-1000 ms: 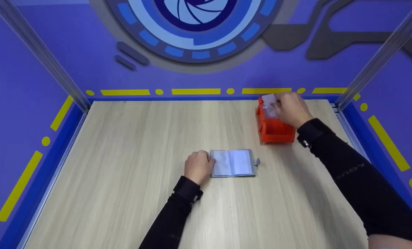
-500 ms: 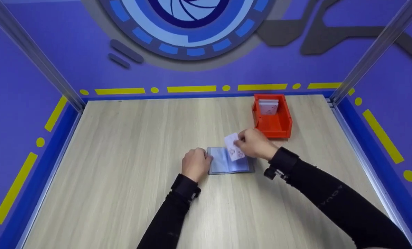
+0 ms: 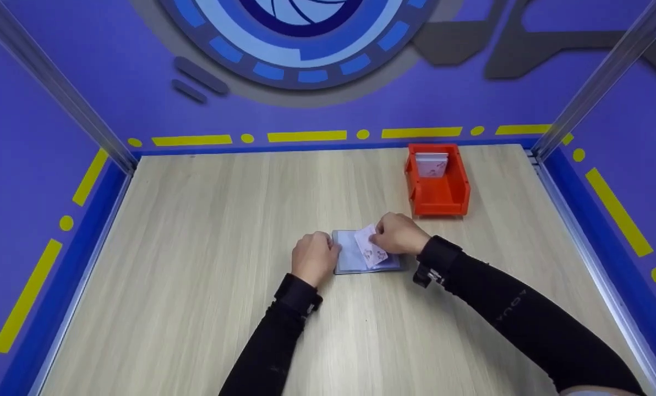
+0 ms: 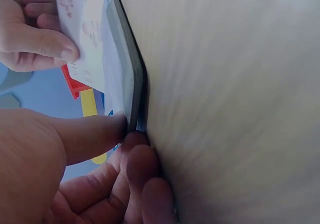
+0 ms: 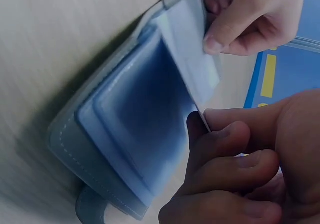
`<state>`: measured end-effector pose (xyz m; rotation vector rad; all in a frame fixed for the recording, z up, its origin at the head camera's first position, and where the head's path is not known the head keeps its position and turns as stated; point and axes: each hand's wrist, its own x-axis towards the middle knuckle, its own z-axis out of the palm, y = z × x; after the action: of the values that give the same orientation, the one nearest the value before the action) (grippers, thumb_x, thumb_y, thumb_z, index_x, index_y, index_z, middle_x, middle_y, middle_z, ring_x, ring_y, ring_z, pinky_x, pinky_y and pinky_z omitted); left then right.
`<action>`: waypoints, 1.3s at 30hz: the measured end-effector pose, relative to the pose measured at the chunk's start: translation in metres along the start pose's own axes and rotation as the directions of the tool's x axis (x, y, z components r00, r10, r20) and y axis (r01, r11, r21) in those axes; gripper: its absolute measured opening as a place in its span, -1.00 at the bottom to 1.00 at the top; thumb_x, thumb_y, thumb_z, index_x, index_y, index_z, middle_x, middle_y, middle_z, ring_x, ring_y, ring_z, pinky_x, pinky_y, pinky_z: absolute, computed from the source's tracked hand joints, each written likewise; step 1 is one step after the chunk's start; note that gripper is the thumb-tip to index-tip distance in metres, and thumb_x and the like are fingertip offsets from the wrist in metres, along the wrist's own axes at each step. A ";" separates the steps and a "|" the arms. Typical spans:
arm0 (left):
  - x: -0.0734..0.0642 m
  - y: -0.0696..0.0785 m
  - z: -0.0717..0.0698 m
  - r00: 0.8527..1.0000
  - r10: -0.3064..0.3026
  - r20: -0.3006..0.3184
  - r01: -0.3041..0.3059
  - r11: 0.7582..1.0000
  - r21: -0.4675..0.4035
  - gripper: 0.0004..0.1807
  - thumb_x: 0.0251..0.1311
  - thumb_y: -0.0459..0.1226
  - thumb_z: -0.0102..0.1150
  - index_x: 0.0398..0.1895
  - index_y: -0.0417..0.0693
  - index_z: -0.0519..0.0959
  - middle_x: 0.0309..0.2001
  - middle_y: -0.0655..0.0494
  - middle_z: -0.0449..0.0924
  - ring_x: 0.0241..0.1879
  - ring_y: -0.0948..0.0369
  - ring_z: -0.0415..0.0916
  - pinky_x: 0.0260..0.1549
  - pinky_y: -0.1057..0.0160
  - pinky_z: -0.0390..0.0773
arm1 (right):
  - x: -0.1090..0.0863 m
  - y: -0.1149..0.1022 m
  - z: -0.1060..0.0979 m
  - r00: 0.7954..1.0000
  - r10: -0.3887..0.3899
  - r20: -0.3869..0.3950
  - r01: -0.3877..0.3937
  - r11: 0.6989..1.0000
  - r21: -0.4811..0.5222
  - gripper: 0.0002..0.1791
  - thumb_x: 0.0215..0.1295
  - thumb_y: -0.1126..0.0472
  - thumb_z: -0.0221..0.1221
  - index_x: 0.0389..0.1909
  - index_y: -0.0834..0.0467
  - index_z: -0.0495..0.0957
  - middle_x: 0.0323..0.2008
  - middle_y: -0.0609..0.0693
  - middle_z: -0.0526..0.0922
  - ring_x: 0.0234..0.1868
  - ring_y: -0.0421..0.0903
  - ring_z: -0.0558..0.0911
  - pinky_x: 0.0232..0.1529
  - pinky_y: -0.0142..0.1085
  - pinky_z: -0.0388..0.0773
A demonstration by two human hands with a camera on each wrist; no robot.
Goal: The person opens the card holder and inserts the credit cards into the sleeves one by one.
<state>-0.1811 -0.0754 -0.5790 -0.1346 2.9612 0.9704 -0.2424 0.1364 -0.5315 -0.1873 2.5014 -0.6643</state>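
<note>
An open card holder with clear plastic sleeves and a grey stitched cover lies on the table. My left hand pinches its left edge, thumb on top and fingers curled beneath. Between the thumb and fingers of my right hand is a white card with small reddish printing. The card is tilted over the right-hand sleeve, its lower end right at the holder's middle fold. In the right wrist view the card shows edge-on, standing up from the sleeve.
At the back right stands a red bin with several similar cards leaning against its rear wall. Blue-purple panels enclose the wooden table at the back and sides. The holder's strap sticks out at its right side.
My right hand has carried a card out of the red bin, forward and left to the card holder, and lowered it over the sleeve. My left hand has stayed at the holder's edge.
</note>
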 end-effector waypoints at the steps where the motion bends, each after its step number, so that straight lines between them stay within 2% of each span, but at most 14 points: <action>1: 0.000 0.000 0.000 1.000 0.002 -0.001 -0.002 1.000 0.000 -0.50 0.42 -0.17 0.42 -0.68 0.10 0.41 -0.57 0.22 0.44 -0.51 0.19 0.39 -0.45 0.19 0.32 | 0.001 0.000 0.000 1.000 0.006 -0.004 -0.006 1.000 -0.002 -0.49 0.56 0.05 0.30 -0.65 0.02 0.40 -0.64 -0.13 0.27 -0.51 -0.12 0.38 -0.45 -0.26 0.23; 6: 0.000 0.001 0.000 1.000 0.001 0.006 -0.001 1.000 -0.003 -0.52 0.44 -0.17 0.41 -0.66 0.09 0.43 -0.56 0.21 0.46 -0.51 0.19 0.41 -0.45 0.19 0.33 | 0.004 0.002 0.000 0.999 0.014 -0.034 -0.015 1.000 -0.016 -0.67 0.54 0.01 0.33 -0.41 0.13 0.69 -0.53 -0.08 0.45 -0.39 -0.07 0.51 -0.36 -0.25 0.34; 8: 0.000 0.002 -0.001 1.000 0.003 0.007 -0.003 1.000 0.001 -0.52 0.44 -0.16 0.40 -0.66 0.09 0.44 -0.56 0.21 0.46 -0.51 0.20 0.41 -0.46 0.19 0.33 | 0.004 0.003 0.001 0.999 0.005 -0.052 -0.006 1.000 -0.027 -0.69 0.52 0.01 0.35 -0.30 0.17 0.76 -0.48 -0.07 0.51 -0.35 -0.06 0.54 -0.34 -0.26 0.37; 10: 0.000 0.001 -0.001 1.000 0.009 0.002 -0.009 1.000 0.004 -0.52 0.44 -0.16 0.41 -0.66 0.08 0.43 -0.57 0.22 0.45 -0.52 0.19 0.40 -0.47 0.19 0.32 | 0.004 0.003 0.002 0.998 -0.004 -0.066 0.002 0.999 -0.038 -0.69 0.51 0.00 0.36 -0.27 0.18 0.78 -0.48 -0.07 0.51 -0.35 -0.06 0.55 -0.34 -0.26 0.37; 19: 0.000 -0.001 0.000 1.000 0.014 -0.007 -0.013 1.000 0.006 -0.49 0.42 -0.15 0.42 -0.67 0.09 0.39 -0.57 0.21 0.43 -0.51 0.18 0.39 -0.47 0.18 0.30 | 0.003 0.001 0.008 0.990 -0.086 -0.109 0.079 0.994 -0.073 -0.61 0.47 -0.04 0.41 -0.53 0.09 0.72 -0.64 -0.15 0.41 -0.47 -0.11 0.48 -0.39 -0.28 0.32; 26: -0.001 0.000 0.002 1.000 0.015 0.007 -0.015 1.000 0.011 -0.53 0.43 -0.15 0.43 -0.65 0.09 0.45 -0.55 0.21 0.46 -0.50 0.20 0.40 -0.46 0.19 0.32 | -0.002 0.001 0.014 0.984 -0.157 -0.080 0.151 0.985 -0.079 -0.50 0.54 0.04 0.34 -0.68 0.03 0.55 -0.71 -0.19 0.27 -0.55 -0.15 0.36 -0.46 -0.29 0.22; 31: -0.001 0.001 0.001 1.000 0.016 -0.001 -0.015 0.999 0.030 -0.56 0.43 -0.12 0.44 -0.61 0.06 0.51 -0.52 0.20 0.51 -0.48 0.20 0.42 -0.44 0.19 0.34 | -0.004 -0.003 0.012 0.992 -0.119 -0.049 0.113 0.989 -0.097 -0.47 0.55 0.03 0.29 -0.69 0.01 0.45 -0.67 -0.16 0.27 -0.51 -0.11 0.38 -0.42 -0.25 0.23; 35: -0.001 0.001 0.001 1.000 0.003 0.000 -0.003 1.000 0.028 -0.55 0.44 -0.12 0.44 -0.61 0.07 0.48 -0.53 0.20 0.48 -0.49 0.20 0.40 -0.45 0.19 0.32 | -0.004 -0.006 0.014 0.995 -0.089 -0.047 0.084 0.991 -0.101 -0.50 0.55 0.03 0.29 -0.65 0.03 0.48 -0.64 -0.13 0.31 -0.49 -0.09 0.41 -0.41 -0.23 0.26; 39: 0.000 0.000 0.000 1.000 0.005 0.000 -0.005 1.000 0.020 -0.54 0.43 -0.13 0.44 -0.62 0.07 0.47 -0.53 0.19 0.49 -0.49 0.19 0.41 -0.45 0.19 0.33 | -0.002 -0.007 0.020 0.994 -0.097 -0.046 0.092 0.990 -0.107 -0.54 0.58 0.03 0.27 -0.61 0.05 0.54 -0.60 -0.12 0.35 -0.44 -0.08 0.44 -0.37 -0.23 0.29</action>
<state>-0.1807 -0.0750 -0.5788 -0.1266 2.9719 0.9410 -0.2301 0.1227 -0.5413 -0.3331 2.5918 -0.5828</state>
